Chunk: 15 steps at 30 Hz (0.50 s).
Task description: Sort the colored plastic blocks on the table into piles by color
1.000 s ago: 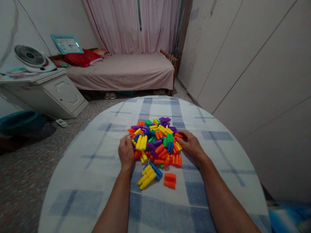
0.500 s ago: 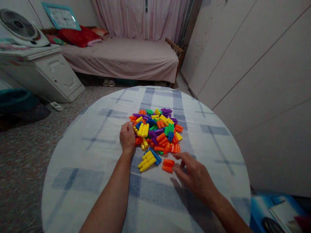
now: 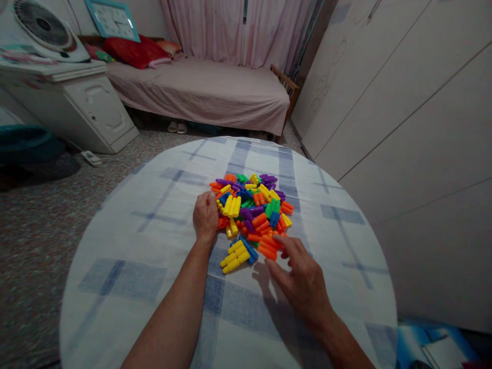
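A heap of plastic toy blocks in orange, yellow, green, blue and purple lies mid-table. At its left edge my left hand rests closed in a fist; whatever it may hold is hidden. My right hand is at the heap's near right side, thumb and forefinger apart around the edge of an orange block. The fingertips look to touch that block, but no firm grip shows. Between my hands, just in front of the heap, a yellow block leans on a blue block.
The round table has a checked blue-and-white cloth. Beyond it stands a bed with a red pillow. A fan sits on a white cabinet at left. A pale wardrobe lines the right side.
The orange block by my right hand has moved away from me, up against the heap, and the hand has moved with it. My left hand stays in place. The camera view shifted slightly.
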Tool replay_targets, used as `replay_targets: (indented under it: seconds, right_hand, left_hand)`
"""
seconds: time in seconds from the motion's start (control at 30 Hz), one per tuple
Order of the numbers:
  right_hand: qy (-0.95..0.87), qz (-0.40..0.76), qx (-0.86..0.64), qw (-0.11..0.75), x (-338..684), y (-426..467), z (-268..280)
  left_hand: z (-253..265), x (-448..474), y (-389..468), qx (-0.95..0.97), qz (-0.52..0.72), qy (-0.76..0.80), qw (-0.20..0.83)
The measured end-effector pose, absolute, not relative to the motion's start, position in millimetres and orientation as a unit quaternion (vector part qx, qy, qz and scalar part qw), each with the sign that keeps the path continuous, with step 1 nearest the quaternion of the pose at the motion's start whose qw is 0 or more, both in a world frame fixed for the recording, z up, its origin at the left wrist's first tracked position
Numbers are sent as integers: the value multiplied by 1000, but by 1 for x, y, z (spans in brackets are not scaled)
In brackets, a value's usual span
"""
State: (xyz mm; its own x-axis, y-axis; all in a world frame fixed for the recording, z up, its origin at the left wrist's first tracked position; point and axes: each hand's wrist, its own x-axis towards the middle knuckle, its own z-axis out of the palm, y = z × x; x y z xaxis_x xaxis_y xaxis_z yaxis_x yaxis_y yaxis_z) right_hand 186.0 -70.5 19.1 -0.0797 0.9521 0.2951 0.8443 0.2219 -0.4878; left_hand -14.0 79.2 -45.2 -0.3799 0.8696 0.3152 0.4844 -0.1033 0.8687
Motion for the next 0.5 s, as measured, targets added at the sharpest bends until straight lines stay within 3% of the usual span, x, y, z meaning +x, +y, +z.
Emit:
replay_targets:
  seconds: [0.2,0.33,0.5]
  right_hand:
    - [-741,53,-588,319,164,-6,54]
    - [-677,65,-637,363,184,2,49]
    - [-543,172,-765,301,222,-24,10]
  left_hand:
    - [-44,-14,77,521,517,651,192]
    - [-44,-13,79,513,520,654,198]
    - [-44,-11,79,523,525,647,179]
